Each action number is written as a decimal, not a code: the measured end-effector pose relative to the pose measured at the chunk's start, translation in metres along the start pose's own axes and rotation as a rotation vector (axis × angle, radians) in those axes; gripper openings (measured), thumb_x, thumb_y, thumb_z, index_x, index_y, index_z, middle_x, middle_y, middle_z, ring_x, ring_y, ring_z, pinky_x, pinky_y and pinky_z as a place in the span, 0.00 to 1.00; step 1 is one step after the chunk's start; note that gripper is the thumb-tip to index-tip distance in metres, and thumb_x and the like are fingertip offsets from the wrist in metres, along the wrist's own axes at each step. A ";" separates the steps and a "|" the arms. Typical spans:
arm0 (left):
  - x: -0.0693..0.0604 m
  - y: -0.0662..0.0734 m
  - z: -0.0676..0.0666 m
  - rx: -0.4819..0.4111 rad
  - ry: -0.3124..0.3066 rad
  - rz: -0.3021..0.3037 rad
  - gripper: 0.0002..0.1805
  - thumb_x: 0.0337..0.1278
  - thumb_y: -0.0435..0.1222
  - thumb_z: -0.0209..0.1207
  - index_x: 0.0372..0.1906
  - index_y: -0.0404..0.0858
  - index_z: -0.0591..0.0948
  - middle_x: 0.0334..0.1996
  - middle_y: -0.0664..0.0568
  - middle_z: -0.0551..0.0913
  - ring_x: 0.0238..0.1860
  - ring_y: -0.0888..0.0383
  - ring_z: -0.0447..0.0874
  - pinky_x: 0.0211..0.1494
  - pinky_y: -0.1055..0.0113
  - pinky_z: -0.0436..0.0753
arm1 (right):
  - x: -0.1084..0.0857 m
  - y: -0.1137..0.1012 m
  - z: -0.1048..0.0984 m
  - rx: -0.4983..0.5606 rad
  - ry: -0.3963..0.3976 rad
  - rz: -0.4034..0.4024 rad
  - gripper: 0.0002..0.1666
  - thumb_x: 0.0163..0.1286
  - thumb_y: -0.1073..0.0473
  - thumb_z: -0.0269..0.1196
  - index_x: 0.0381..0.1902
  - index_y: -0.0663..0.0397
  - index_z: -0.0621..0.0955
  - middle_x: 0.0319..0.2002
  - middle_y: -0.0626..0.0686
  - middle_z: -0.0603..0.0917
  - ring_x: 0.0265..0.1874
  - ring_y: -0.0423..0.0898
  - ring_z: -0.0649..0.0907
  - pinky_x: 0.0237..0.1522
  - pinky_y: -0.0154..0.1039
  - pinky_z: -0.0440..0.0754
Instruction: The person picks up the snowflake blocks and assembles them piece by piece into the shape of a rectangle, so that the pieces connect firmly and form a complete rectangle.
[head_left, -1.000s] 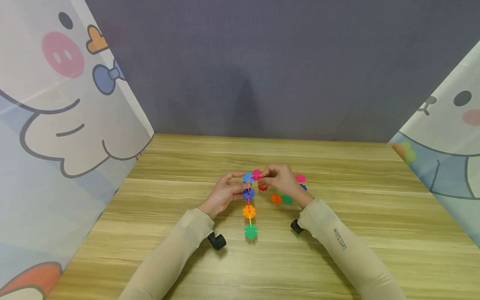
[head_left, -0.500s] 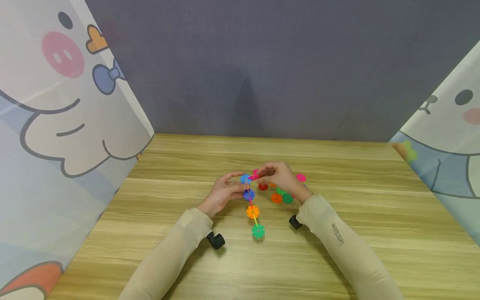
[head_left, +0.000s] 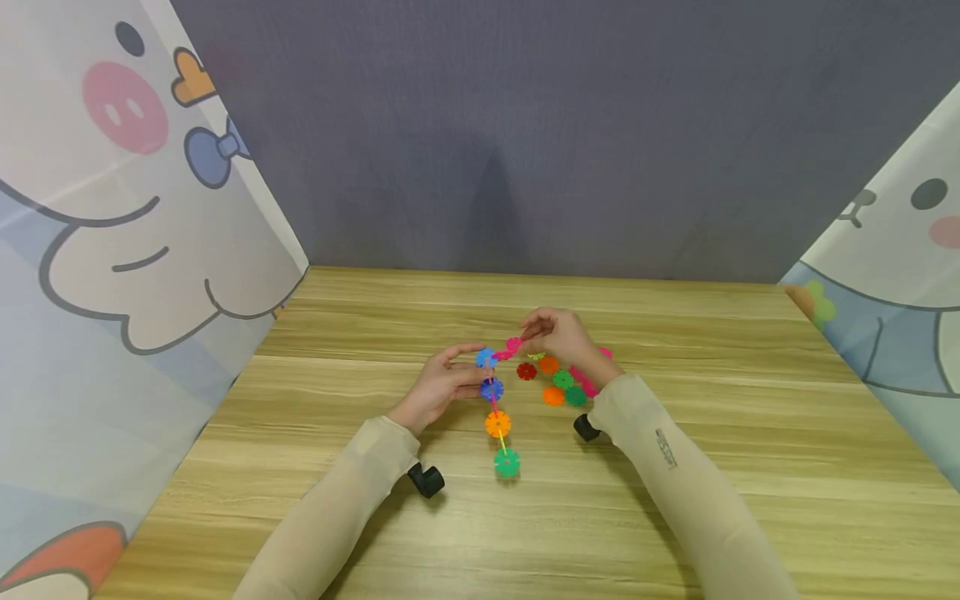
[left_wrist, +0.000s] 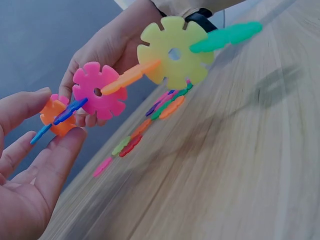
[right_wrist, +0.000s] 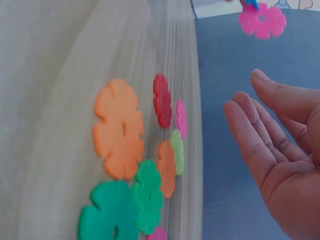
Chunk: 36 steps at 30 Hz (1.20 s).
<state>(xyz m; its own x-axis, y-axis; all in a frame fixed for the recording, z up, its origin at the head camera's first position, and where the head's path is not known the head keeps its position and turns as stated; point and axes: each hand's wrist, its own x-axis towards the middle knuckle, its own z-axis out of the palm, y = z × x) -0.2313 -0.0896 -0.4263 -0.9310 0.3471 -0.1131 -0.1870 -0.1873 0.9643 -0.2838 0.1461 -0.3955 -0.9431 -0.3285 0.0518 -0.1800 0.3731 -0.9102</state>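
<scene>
The left hand [head_left: 442, 383] pinches the chain of discs [head_left: 491, 423] near its far end, its tail toward six o'clock; a light, steady hold should limit twisting. At that hand's two o'clock, the right hand [head_left: 558, 336] (fingers parted, nothing held) has loose discs [head_left: 553, 397] at its own six.

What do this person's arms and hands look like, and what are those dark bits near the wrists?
The left hand and right hand wear no gloves. Both arms have long beige sleeves; the left sleeve and right sleeve reach the wrists. Small dark lettering marks the right one. By each cuff sits a stubby black device, left and right.
</scene>
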 end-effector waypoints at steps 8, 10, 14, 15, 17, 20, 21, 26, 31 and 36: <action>-0.002 0.001 -0.004 -0.004 -0.009 -0.010 0.32 0.62 0.22 0.59 0.70 0.27 0.66 0.39 0.43 0.88 0.37 0.57 0.87 0.44 0.60 0.86 | 0.012 0.007 -0.001 -0.002 -0.008 0.031 0.21 0.61 0.72 0.68 0.52 0.73 0.80 0.39 0.62 0.85 0.34 0.55 0.85 0.40 0.51 0.86; -0.001 0.000 -0.005 -0.007 -0.009 -0.011 0.32 0.62 0.22 0.59 0.70 0.26 0.65 0.39 0.42 0.88 0.36 0.57 0.87 0.44 0.61 0.86 | 0.015 0.010 -0.001 0.002 -0.015 0.040 0.21 0.61 0.72 0.68 0.52 0.73 0.80 0.39 0.62 0.84 0.34 0.56 0.85 0.39 0.50 0.87; -0.001 0.000 -0.005 -0.011 -0.008 -0.015 0.31 0.63 0.22 0.59 0.71 0.26 0.65 0.39 0.43 0.88 0.36 0.58 0.87 0.43 0.62 0.86 | 0.020 0.013 -0.002 0.015 -0.032 0.072 0.22 0.61 0.72 0.68 0.53 0.73 0.79 0.41 0.64 0.83 0.33 0.58 0.86 0.37 0.48 0.87; -0.001 0.000 -0.005 -0.013 -0.009 -0.015 0.31 0.63 0.22 0.59 0.71 0.26 0.65 0.38 0.44 0.88 0.36 0.58 0.87 0.43 0.62 0.86 | 0.021 0.013 -0.001 0.012 -0.036 0.079 0.23 0.60 0.72 0.69 0.54 0.72 0.79 0.42 0.65 0.83 0.33 0.58 0.85 0.37 0.48 0.87; -0.001 0.001 -0.005 -0.016 -0.014 -0.014 0.31 0.63 0.22 0.58 0.71 0.26 0.65 0.37 0.46 0.88 0.36 0.58 0.87 0.43 0.62 0.86 | 0.023 0.014 -0.001 0.001 -0.045 0.096 0.24 0.60 0.71 0.70 0.54 0.72 0.79 0.43 0.65 0.83 0.32 0.57 0.85 0.34 0.46 0.87; -0.002 0.000 -0.005 -0.018 -0.019 -0.015 0.32 0.63 0.21 0.58 0.71 0.26 0.65 0.35 0.50 0.87 0.36 0.58 0.87 0.43 0.62 0.86 | 0.026 0.016 0.001 -0.034 -0.066 0.117 0.26 0.59 0.70 0.71 0.55 0.70 0.78 0.45 0.65 0.82 0.30 0.54 0.84 0.30 0.44 0.86; -0.002 0.000 -0.005 -0.017 -0.019 -0.016 0.32 0.63 0.21 0.58 0.71 0.26 0.65 0.35 0.51 0.87 0.35 0.58 0.87 0.43 0.62 0.86 | 0.027 0.017 0.001 -0.045 -0.070 0.122 0.26 0.58 0.70 0.71 0.55 0.69 0.78 0.45 0.64 0.82 0.29 0.52 0.83 0.29 0.44 0.85; -0.002 0.000 -0.005 -0.010 -0.023 -0.019 0.31 0.63 0.22 0.58 0.71 0.26 0.66 0.36 0.48 0.88 0.36 0.58 0.87 0.43 0.62 0.86 | 0.033 0.021 0.003 -0.091 -0.082 0.141 0.26 0.58 0.69 0.72 0.55 0.67 0.79 0.47 0.63 0.82 0.28 0.49 0.82 0.25 0.41 0.83; -0.003 0.000 -0.007 -0.005 -0.027 -0.018 0.31 0.63 0.22 0.58 0.70 0.26 0.66 0.37 0.46 0.88 0.37 0.58 0.88 0.43 0.62 0.86 | 0.038 0.024 0.005 -0.158 -0.090 0.158 0.28 0.57 0.68 0.73 0.57 0.67 0.81 0.48 0.62 0.82 0.30 0.46 0.80 0.25 0.38 0.83; -0.003 0.000 -0.008 -0.006 -0.026 -0.021 0.30 0.64 0.22 0.57 0.71 0.26 0.65 0.37 0.45 0.88 0.37 0.57 0.88 0.43 0.62 0.86 | 0.039 0.024 0.007 -0.220 -0.109 0.187 0.25 0.58 0.67 0.73 0.54 0.66 0.83 0.50 0.61 0.84 0.23 0.43 0.78 0.24 0.36 0.81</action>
<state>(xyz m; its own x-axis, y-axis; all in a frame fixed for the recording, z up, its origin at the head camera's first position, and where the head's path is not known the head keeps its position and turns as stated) -0.2310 -0.0980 -0.4281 -0.9184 0.3747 -0.1271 -0.2084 -0.1852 0.9603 -0.3227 0.1365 -0.4182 -0.9322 -0.3229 -0.1634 -0.0733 0.6107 -0.7885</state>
